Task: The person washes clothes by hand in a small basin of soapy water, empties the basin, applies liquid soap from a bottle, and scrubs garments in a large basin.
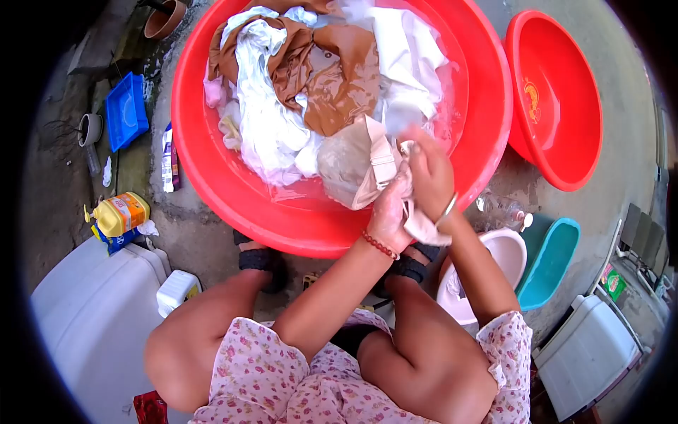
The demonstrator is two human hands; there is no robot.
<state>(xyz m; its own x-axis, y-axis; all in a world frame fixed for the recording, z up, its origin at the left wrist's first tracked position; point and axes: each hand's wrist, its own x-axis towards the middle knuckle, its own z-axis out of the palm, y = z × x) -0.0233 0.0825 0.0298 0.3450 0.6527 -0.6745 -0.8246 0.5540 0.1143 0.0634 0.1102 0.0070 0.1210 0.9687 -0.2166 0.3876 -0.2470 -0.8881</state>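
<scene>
A beige bra [353, 159] with a wide strap hangs wet over the near side of a large red basin [205, 191]. My left hand [390, 208], with a red bead bracelet at the wrist, is closed around part of it. Just right of that, my right hand [432, 173], wearing a bangle, pinches the bra too; its fingertips are somewhat blurred. One end of the fabric droops below my hands. Behind them, brown cloth [342, 78] and white cloth [258, 92] lie soaking in the basin's water.
A smaller red basin [575, 92] leans at the right. Nearer stand a pink basin [512, 247], a teal basin [558, 261] and a clear bottle [505, 208]. On the left are a yellow pump bottle [123, 214], a white jug [176, 291] and a blue tray [127, 112].
</scene>
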